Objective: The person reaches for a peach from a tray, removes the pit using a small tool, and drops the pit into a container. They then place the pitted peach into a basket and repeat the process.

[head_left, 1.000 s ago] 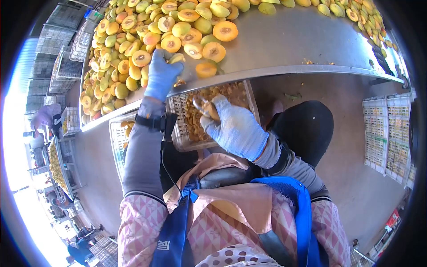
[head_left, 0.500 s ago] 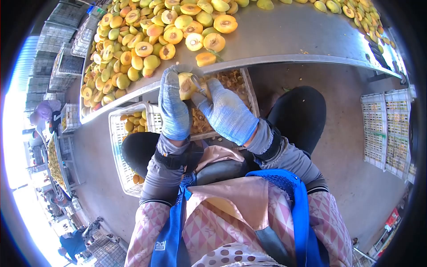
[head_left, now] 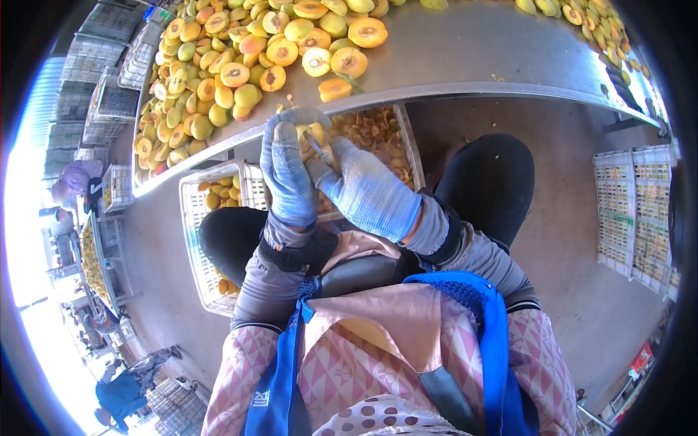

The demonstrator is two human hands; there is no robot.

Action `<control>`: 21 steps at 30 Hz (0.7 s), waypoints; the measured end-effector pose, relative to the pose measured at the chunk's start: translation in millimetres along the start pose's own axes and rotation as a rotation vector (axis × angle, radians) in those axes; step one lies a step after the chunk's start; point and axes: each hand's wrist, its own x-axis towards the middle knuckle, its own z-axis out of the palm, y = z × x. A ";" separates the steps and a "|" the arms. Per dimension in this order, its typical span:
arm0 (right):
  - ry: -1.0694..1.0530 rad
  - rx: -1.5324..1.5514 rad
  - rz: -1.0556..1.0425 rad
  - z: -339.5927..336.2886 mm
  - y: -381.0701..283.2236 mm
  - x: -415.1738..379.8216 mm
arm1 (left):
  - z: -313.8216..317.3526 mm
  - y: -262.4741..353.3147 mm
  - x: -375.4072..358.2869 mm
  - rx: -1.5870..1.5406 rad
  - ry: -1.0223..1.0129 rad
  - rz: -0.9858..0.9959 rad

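My left hand (head_left: 289, 171), in a pale blue knitted glove, is wrapped round a yellow fruit half (head_left: 315, 138) just below the metal table's front edge. My right hand (head_left: 363, 185), gloved the same way, grips a small metal tool (head_left: 314, 147) whose tip is at the fruit. Part of the fruit is hidden by the gloves. Beneath my hands is a crate of brown-orange scraps (head_left: 374, 134). Many halved yellow fruits (head_left: 236, 75) are piled on the table just beyond.
The metal table (head_left: 451, 54) spans the top. A white crate of fruit halves (head_left: 193, 240) stands beside my left knee. More crates (head_left: 631, 211) are at the right and stacked at the upper left (head_left: 87, 80). Another person (head_left: 120, 396) is at the lower left.
The fruit and tool have shifted slightly, and the tool now lies more across the fruit. My left hand has tilted a little. The person at the lower left has moved slightly.
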 end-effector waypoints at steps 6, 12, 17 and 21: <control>0.003 -0.187 -0.047 4.3 12.0 -5.2 | -4.9 2.8 2.4 -0.137 -0.044 -0.192; -0.063 -0.124 -0.048 5.0 17.8 -6.4 | -13.6 -10.0 1.1 -0.055 -0.152 -0.209; -0.100 -0.168 0.012 2.5 14.0 -8.5 | -12.5 -10.4 0.3 -0.040 -0.144 -0.284; -0.126 0.049 -0.077 0.3 14.3 -7.3 | -14.8 -22.1 -6.9 0.083 -0.124 -0.085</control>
